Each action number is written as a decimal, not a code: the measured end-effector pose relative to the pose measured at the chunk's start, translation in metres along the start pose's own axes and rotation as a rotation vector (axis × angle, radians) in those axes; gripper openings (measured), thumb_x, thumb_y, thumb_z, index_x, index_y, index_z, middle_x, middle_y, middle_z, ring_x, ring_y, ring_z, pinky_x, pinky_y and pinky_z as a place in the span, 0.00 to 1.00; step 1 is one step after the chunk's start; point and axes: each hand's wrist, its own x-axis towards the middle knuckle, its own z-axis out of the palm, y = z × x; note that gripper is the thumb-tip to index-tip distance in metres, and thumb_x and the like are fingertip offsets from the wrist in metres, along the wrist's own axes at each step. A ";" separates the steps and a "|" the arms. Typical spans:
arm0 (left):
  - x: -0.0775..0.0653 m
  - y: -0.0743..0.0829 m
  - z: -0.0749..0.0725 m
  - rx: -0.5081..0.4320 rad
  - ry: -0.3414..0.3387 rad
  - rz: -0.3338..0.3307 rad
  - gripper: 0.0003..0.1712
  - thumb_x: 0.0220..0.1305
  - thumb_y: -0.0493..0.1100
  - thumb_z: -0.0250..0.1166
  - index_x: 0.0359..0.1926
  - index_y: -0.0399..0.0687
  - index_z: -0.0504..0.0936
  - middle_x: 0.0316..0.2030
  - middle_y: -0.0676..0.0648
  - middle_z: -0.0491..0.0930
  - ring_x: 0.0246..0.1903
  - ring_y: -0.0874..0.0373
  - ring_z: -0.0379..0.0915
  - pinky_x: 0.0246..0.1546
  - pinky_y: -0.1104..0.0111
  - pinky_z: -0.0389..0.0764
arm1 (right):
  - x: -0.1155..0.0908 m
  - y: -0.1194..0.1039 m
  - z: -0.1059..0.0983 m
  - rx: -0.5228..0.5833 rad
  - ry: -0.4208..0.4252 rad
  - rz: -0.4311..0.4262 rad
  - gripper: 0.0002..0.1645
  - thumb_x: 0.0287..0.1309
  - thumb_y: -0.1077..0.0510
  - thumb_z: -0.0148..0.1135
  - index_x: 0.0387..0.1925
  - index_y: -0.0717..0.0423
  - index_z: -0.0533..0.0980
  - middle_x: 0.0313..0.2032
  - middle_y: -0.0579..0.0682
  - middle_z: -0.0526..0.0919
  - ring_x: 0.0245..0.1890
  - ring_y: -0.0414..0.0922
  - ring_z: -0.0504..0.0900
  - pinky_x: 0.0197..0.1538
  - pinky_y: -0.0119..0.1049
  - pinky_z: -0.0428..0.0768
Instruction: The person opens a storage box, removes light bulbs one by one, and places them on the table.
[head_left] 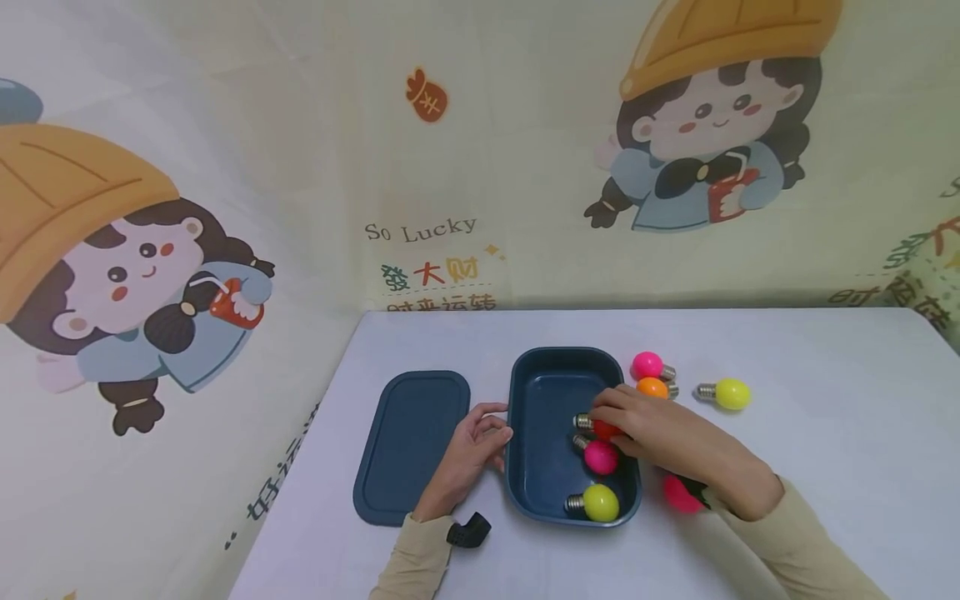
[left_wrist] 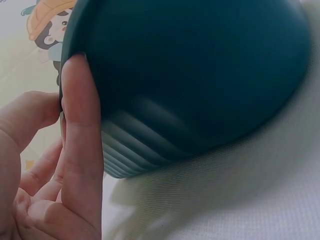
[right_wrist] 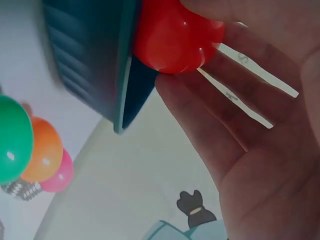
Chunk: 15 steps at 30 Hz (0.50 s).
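My right hand [head_left: 648, 425] grips a red light bulb [right_wrist: 177, 37] by its round globe at the right side of a dark blue box [head_left: 543, 492]. The bulb's silver screw base points left over the inside of the box. Lower in the box lie a pink bulb [head_left: 600, 457] and, near the front wall, a yellow bulb [head_left: 601, 503]. My left hand [head_left: 468, 450] touches the left wall of the box from outside, its fingers loosely bent. In the left wrist view, one fingertip [left_wrist: 77, 70] reaches the rim.
A dark blue lid [head_left: 408, 450] lies flat left of the box. Right of it are a pink bulb [head_left: 647, 365], an orange bulb [head_left: 652, 388] and a yellow bulb [head_left: 732, 394]. A reddish-pink bulb [head_left: 681, 493] is partly behind my right wrist. The right wrist view shows a green bulb [right_wrist: 15, 140].
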 end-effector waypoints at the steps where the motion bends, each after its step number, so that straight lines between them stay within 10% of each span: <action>1: 0.000 0.000 0.000 0.002 0.001 -0.002 0.26 0.68 0.39 0.64 0.64 0.42 0.69 0.39 0.49 0.78 0.28 0.62 0.75 0.24 0.70 0.81 | -0.001 0.000 -0.001 0.001 -0.001 0.010 0.24 0.49 0.63 0.76 0.50 0.54 0.81 0.48 0.49 0.80 0.49 0.47 0.78 0.41 0.35 0.86; 15: 0.000 -0.001 -0.001 0.001 0.004 -0.008 0.26 0.68 0.39 0.64 0.64 0.42 0.68 0.39 0.49 0.79 0.29 0.63 0.75 0.24 0.71 0.80 | -0.021 0.000 -0.017 -0.015 0.009 0.102 0.27 0.45 0.62 0.79 0.50 0.53 0.81 0.51 0.52 0.79 0.50 0.49 0.79 0.39 0.39 0.87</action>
